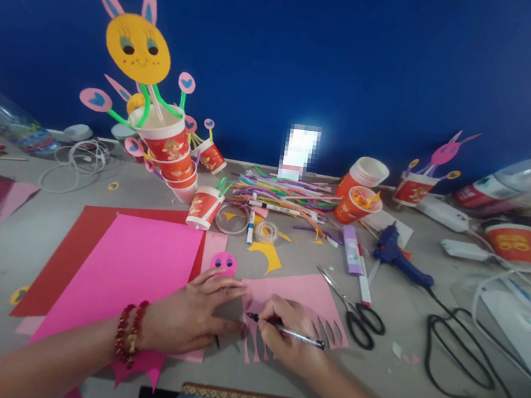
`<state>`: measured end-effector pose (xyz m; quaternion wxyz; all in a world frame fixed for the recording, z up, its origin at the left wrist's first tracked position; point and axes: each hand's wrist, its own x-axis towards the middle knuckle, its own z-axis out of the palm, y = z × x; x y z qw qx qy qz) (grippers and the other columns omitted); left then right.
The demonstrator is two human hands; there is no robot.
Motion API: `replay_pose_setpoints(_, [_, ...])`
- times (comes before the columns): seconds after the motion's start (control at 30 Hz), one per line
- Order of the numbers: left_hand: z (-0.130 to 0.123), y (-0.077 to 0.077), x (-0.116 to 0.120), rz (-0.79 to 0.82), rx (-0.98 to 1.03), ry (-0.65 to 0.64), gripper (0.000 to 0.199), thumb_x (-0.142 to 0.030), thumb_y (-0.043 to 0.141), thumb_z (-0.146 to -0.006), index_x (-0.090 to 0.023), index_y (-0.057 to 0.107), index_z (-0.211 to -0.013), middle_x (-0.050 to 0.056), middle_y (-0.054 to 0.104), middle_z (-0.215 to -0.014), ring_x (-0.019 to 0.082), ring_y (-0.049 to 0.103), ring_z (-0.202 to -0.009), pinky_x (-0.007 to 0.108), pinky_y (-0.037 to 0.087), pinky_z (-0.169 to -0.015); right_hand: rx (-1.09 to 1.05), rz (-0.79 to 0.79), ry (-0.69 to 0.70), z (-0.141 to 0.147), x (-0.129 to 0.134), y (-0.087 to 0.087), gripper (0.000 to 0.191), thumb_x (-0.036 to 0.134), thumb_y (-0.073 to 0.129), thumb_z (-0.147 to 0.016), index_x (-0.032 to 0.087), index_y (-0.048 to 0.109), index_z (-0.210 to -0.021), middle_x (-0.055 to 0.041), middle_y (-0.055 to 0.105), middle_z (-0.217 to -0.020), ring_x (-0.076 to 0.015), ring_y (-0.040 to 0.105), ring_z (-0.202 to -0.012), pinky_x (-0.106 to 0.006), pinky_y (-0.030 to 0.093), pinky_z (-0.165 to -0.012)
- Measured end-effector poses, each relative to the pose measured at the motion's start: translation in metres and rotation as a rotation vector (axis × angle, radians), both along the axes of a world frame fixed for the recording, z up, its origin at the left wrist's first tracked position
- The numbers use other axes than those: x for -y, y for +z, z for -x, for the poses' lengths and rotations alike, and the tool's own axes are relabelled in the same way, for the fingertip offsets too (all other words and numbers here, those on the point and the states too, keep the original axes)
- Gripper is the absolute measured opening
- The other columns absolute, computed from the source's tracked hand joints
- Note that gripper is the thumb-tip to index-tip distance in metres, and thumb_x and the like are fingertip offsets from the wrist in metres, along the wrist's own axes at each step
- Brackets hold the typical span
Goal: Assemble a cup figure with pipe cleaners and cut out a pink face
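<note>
A black pen (301, 338) is gripped in my right hand (291, 328), its tip down on a sheet of light pink paper (293, 289). Leaf-shaped slots and narrow points are cut along the near edge of that sheet. My left hand (198, 313) lies with outstretched fingers at the sheet's left end, over part of the bright pink paper (141, 267). A small dark thin thing shows under its thumb; I cannot make out what it is. Just beyond the left fingers is a pink paper disc with drawn eyes (224, 262), partly covered by them.
Scissors (353, 310), a glue gun (401, 257) with a looped black cord, and a purple glue stick (353, 250) are on the right. Pipe cleaners (285, 195) lie at the back. Cups with a yellow bunny face (139, 48) stand back left; stacked paper cups (365, 172) stand back right.
</note>
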<state>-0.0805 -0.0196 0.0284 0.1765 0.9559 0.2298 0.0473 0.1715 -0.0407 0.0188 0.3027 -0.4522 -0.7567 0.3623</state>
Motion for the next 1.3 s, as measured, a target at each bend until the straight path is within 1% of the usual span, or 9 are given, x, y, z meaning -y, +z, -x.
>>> replay_pose_setpoints(0.23, [-0.0004,0.0010,-0.0005,0.008,-0.011,-0.004,0.050,-0.022,0.066,-0.086,-0.038,0.058,-0.132,0.006,0.038,-0.155,0.033,0.030,-0.143,0.059,0.019,-0.117,-0.034,0.013,0.007,-0.0003,0.0001,-0.0013,0.013,0.014,0.045,-0.074,0.023,0.046,-0.065,0.0061,0.051,-0.053,-0.0110,0.047,-0.049,-0.022,0.033,-0.052])
replay_pose_setpoints(0.43, [-0.0007,0.0008,-0.0008,-0.014,0.002,-0.002,0.052,-0.021,0.067,-0.084,-0.039,0.057,-0.133,0.005,0.040,-0.154,0.032,0.032,-0.142,0.058,0.019,-0.118,-0.043,0.017,0.011,-0.0023,0.0004,-0.0023,0.014,0.012,0.044,-0.073,0.023,0.045,-0.065,0.0058,0.052,-0.053,-0.0113,0.047,-0.050,-0.022,0.033,-0.052])
replay_pose_setpoints(0.73, [0.0000,0.0004,-0.0008,-0.024,0.006,-0.004,0.052,-0.022,0.067,-0.085,-0.039,0.057,-0.133,0.005,0.040,-0.154,0.032,0.032,-0.142,0.057,0.020,-0.118,-0.076,0.030,-0.004,-0.0019,-0.0001,-0.0017,0.014,0.012,0.043,-0.072,0.023,0.043,-0.063,0.0062,0.048,-0.052,-0.0107,0.045,-0.048,-0.022,0.031,-0.050])
replay_pose_setpoints(0.93, [-0.0003,0.0018,-0.0005,-0.032,0.008,0.003,0.052,-0.023,0.068,-0.084,-0.039,0.058,-0.133,0.005,0.040,-0.154,0.032,0.033,-0.141,0.056,0.018,-0.119,-0.113,0.030,-0.090,-0.0021,0.0006,-0.0044,0.015,0.013,0.045,-0.079,0.022,0.048,-0.068,0.0063,0.048,-0.055,-0.0099,0.042,-0.046,-0.021,0.030,-0.047])
replay_pose_setpoints(1.13, [-0.0005,0.0024,-0.0007,-0.021,0.013,-0.007,0.051,-0.024,0.066,-0.086,-0.039,0.056,-0.134,0.006,0.039,-0.155,0.033,0.033,-0.141,0.058,0.018,-0.119,-0.064,0.009,-0.088,0.0006,-0.0008,-0.0044,0.014,0.017,0.045,-0.084,0.022,0.050,-0.072,0.0050,0.051,-0.058,-0.0110,0.047,-0.051,-0.022,0.034,-0.051])
replay_pose_setpoints(1.3, [-0.0007,0.0026,-0.0012,-0.020,0.012,-0.007,0.054,-0.022,0.067,-0.085,-0.039,0.055,-0.135,0.005,0.038,-0.155,0.032,0.033,-0.142,0.057,0.017,-0.119,-0.038,0.013,-0.064,0.0011,-0.0006,-0.0046,0.014,0.017,0.045,-0.085,0.022,0.051,-0.073,0.0045,0.054,-0.060,-0.0111,0.048,-0.051,-0.023,0.036,-0.053])
